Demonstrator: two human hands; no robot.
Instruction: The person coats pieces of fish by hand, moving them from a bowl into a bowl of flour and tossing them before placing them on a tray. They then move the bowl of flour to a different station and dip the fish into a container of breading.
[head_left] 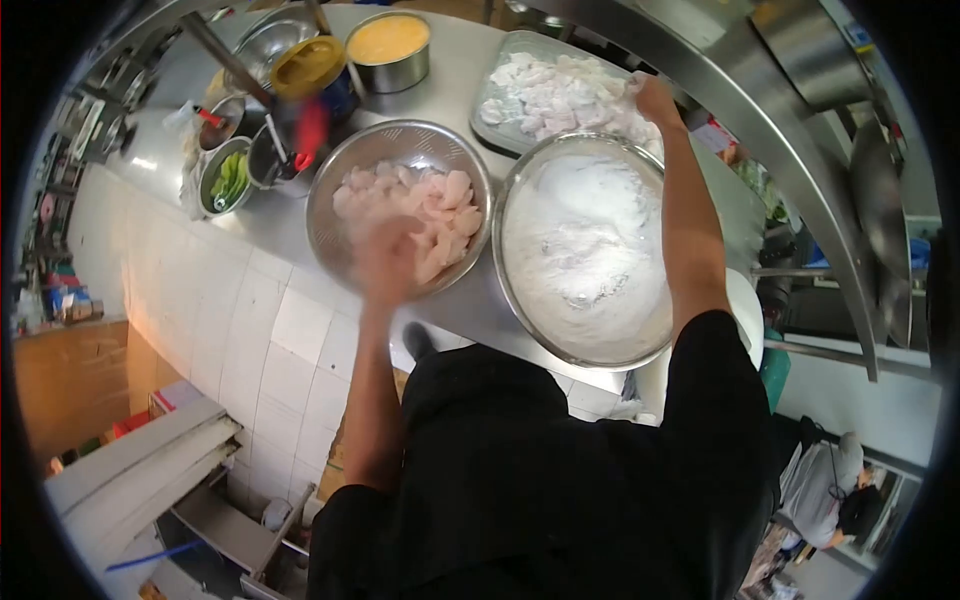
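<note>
My left hand [390,255] is smeared by motion over a perforated steel colander [325,225] of pale raw meat pieces [445,215]. Its fingers do not show clearly. To the right, a wide steel bowl [507,270] holds white flour [590,235], with my right forearm reaching across its right side. At the far end of that arm, my right hand [653,100] is closed at the right side of a clear tray [492,128]. Flour-coated pieces [565,95] lie heaped in the tray. Whatever the right fingers hold is hidden.
Behind the colander stand a pot of yellow-orange contents [388,42], a mustard-coloured round container [308,66] and a small bowl of green vegetables [230,180]. A curved metal shelf edge [770,140] passes close on the right. Another person [825,490] is at lower right.
</note>
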